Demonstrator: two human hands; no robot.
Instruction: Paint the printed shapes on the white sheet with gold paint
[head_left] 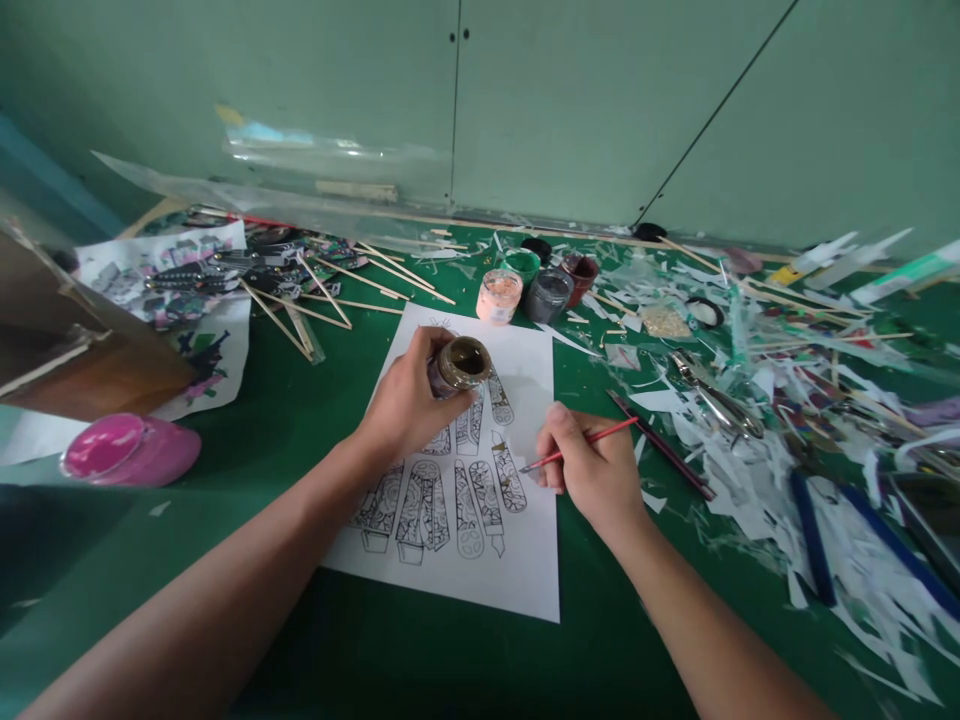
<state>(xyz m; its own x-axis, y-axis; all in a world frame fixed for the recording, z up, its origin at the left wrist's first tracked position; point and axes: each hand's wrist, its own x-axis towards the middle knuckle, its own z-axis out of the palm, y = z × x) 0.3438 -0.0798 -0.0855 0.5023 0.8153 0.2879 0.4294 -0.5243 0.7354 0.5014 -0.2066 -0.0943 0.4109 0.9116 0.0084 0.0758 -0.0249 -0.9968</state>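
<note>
My left hand [405, 400] is wrapped round a small open jar of brown paint [459, 368], its mouth tilted toward me, over a white sheet of paper [529, 570]. In a pinch, my right hand [592, 465] holds a thin red paintbrush [600, 435], its tip pointing left at the sheet. Black-outlined, patterned shapes [427, 500] are printed on the paper. Small brown patches show on the shape [510, 480] nearest the brush tip. The jar and left hand hide part of the upper drawings.
Open paint jars, one peach [499, 297] and one dark grey [549, 296], stand behind the sheet. A pink jar [131, 450] lies at left near a cardboard box [82, 330]. Wooden sticks [375, 270] lie behind. Paper scraps [847, 560], pliers [814, 540] and a dark pencil [660, 445] lie at right.
</note>
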